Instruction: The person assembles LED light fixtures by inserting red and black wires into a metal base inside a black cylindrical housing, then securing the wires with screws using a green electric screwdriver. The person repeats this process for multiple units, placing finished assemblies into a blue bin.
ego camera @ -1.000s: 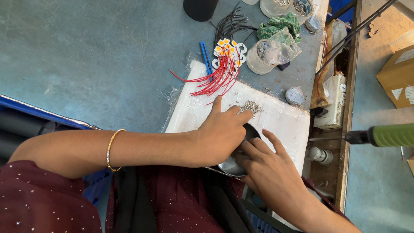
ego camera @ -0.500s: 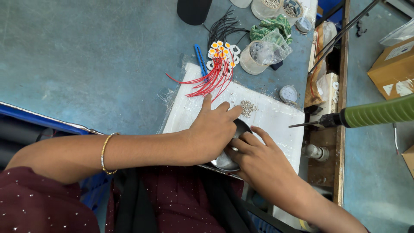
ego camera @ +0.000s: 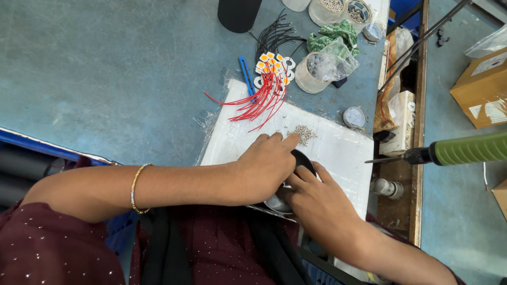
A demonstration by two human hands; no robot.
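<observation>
I see the left hand (ego camera: 266,163) and right hand (ego camera: 317,203) both grasping a round metal housing (ego camera: 282,200) — lower centre of frame. The left fingertips (ego camera: 292,140) touch a small screw pile (ego camera: 304,133).

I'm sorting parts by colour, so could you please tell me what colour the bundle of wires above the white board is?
Red wires, clearest in the head view.

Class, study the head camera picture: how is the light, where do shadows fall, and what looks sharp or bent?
Head view: soft, even light, no harsh glare; faint shadows under the left hand and right hand on the white board; red wires sharp; the green tool and edges bend slightly from the wide lens.
</observation>
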